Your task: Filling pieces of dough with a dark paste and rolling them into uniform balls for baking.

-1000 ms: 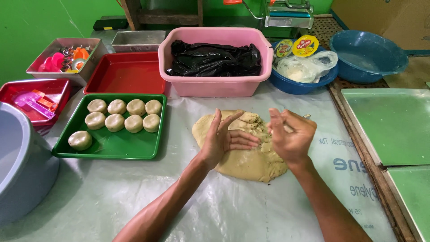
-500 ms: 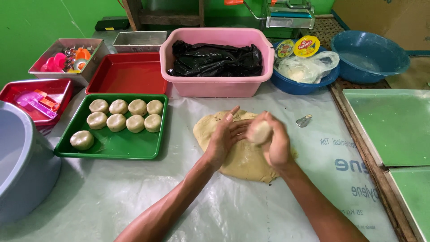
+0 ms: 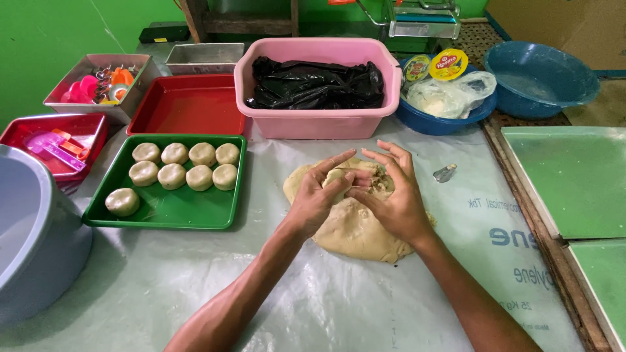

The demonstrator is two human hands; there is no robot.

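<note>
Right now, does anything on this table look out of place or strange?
A small silvery object lies alone on the plastic sheet, right of the dough mass. One dough ball sits apart from the rows in the green tray.

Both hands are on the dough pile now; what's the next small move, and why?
Probably pinch off a small lump and lift it clear. Both the left hand and right hand dig into the top of the dough pile, and the green tray holds nine shaped balls with room left.

We have a single view, head-mounted, looking steeply down and forward over the surface (image 3: 365, 313). It sits close above the hands; the green wall (image 3: 39, 39) closes the far edge.
</note>
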